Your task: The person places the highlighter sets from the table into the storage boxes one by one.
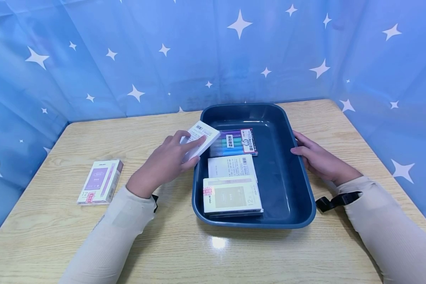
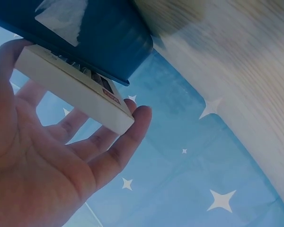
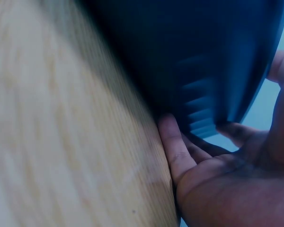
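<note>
My left hand (image 1: 167, 159) grips a small white box (image 1: 203, 136) with a barcode and printed text, tilted at the left rim of a dark blue plastic tray (image 1: 287, 197). Thumb and fingertips hold its edges in the left wrist view, where the box (image 2: 75, 90) sits just by the tray rim. On the tray's right side, my right hand (image 1: 321, 157) holds the wall, thumb at the rim and fingers against the outside. Inside the tray lie a clear pack of coloured pens (image 1: 234, 142), a white box (image 1: 230, 165) and a cream box (image 1: 232, 197) overlapping it.
A white and purple box (image 1: 99, 181) lies on the wooden table (image 1: 56, 150) to the left of my left arm. Behind and beside the table hangs a blue curtain (image 1: 198, 47) with white stars.
</note>
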Demonstrator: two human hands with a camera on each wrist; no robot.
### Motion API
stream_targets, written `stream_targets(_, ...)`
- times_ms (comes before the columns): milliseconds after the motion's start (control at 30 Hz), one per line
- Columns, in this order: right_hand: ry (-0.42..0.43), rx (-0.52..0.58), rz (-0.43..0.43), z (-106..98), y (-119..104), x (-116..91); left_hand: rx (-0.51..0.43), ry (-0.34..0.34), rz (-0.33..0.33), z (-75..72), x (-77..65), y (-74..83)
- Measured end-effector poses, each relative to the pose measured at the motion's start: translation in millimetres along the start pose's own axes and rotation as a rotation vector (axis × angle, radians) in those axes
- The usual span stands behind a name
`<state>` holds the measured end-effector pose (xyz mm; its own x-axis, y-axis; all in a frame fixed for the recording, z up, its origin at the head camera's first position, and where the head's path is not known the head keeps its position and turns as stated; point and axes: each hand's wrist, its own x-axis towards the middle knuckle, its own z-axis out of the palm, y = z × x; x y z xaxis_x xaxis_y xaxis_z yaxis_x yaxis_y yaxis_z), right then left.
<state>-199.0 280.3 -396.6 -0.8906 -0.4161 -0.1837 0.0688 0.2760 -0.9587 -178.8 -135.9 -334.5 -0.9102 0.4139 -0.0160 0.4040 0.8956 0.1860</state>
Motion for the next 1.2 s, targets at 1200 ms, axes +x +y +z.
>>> stream_targets(1200, -0.007, 0.012, 0.011, -2.0, 0.7, -0.7, 0.049, 0.125, 0.107, 5.0, 0.4, 8.4)
